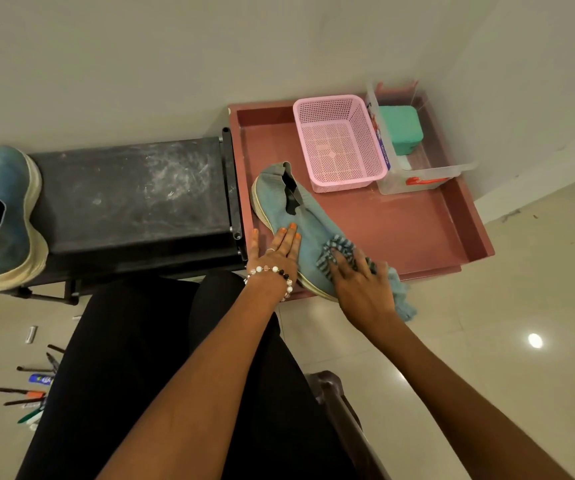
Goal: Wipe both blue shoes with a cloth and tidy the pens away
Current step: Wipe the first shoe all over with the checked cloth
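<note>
One blue shoe (289, 213) with a cream sole lies in the dark pink tray (417, 230), its toe toward me. My left hand (279, 251) rests flat on the shoe's left side, fingers spread, holding it down. My right hand (362, 285) presses a blue striped cloth (339, 249) onto the toe; part of the cloth hangs out past the tray's front edge. The second blue shoe (2, 209) sits on a black stand (130, 199) at the far left. Several pens (33, 393) lie scattered on the floor at the lower left.
An empty pink mesh basket (339, 143) and a clear plastic box (421, 174) holding a green case (400, 129) stand at the back of the tray. My black-clad legs fill the bottom centre. A dark chair arm (341, 400) is at my right. Walls close in behind.
</note>
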Demonstrator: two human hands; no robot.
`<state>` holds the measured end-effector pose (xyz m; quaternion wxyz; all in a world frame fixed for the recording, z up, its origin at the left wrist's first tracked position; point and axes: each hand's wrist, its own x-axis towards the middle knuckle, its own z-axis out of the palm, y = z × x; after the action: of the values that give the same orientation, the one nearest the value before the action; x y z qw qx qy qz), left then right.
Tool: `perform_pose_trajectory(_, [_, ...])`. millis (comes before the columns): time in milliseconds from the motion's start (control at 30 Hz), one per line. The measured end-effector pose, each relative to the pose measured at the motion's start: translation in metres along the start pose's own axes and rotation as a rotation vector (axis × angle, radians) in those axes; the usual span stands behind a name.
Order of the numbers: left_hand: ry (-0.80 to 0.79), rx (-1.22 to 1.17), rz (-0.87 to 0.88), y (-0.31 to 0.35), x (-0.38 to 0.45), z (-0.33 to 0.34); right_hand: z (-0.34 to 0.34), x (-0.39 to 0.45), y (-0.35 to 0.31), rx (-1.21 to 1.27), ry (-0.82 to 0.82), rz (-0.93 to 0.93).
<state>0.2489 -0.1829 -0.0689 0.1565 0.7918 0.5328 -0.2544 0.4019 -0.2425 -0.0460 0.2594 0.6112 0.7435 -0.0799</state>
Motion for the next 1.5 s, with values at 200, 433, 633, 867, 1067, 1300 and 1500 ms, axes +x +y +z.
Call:
perform_pose_trajectory(200, [-0.029, 0.016, 0.038, -0.005, -0.002, -0.007, -0.029, 0.07, -0.012, -0.027, 0.122, -0.05])
perform_pose_trajectory(433, [-0.018, 0.001, 0.017, -0.003, 0.0, -0.002, -0.024, 0.055, -0.004, 0.005, 0.125, -0.046])
perform_pose_trajectory(633, [0.007, 0.005, 0.0, 0.002, 0.001, 0.001, 0.0, 0.001, 0.001, 0.023, 0.031, 0.017])
perform_pose_trajectory(867, [-0.007, 0.013, 0.011, -0.002, 0.0, -0.005, -0.036, 0.077, -0.015, -0.016, 0.135, -0.046])
perform_pose_trajectory(1067, [-0.017, -0.015, 0.038, -0.005, 0.0, -0.004, -0.024, 0.063, -0.002, -0.01, 0.124, -0.08])
perform_pose_trajectory(1300, [-0.026, -0.029, 0.031, -0.004, 0.004, 0.0, 0.0, 0.011, 0.006, 0.005, 0.042, -0.033])
perform_pose_trajectory(1500, [-0.047, -0.033, -0.006, -0.001, 0.007, 0.001, -0.033, 0.081, -0.013, -0.047, 0.155, -0.065])
